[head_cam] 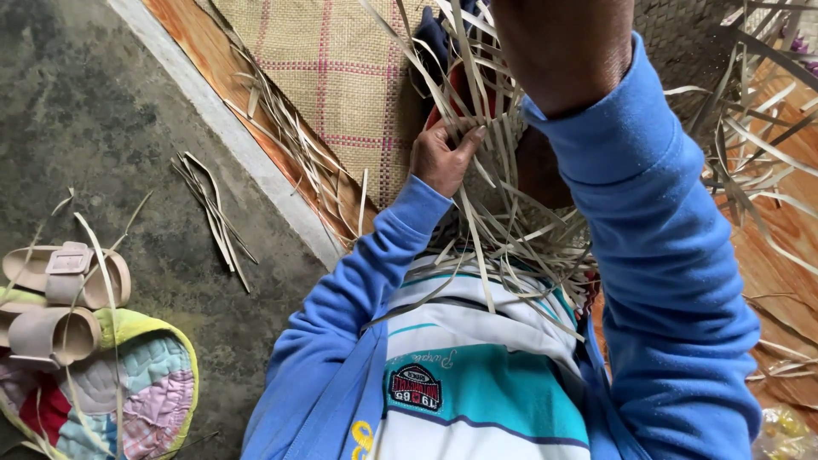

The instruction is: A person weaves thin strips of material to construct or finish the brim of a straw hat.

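We look down on our own lap, where a tangle of pale, flat weaving strips (494, 213) fans out from the unfinished edge of a woven mat (341, 77) with pink check lines. The mat lies on the orange board floor (784, 238), its near edge drawn up toward our body so the loose ends fall within reach.

Our left hand (443, 153) sits at that near edge, fingers curled and closed around a few strips, thumb pressing them against the palm side; it seems to be pinning them flat so they keep their order. Our right hand (558, 51) is raised close to the camera in its blue sleeve; only wrist and forearm show well, so we cannot tell how its fingers stand, though strips rise toward it.

Off the board's left edge, on the grey concrete (94, 111), lie a small bundle of spare strips (213, 213), a pair of beige sandals (60, 298) and a patchwork cushion (145, 383), set aside out of the way.
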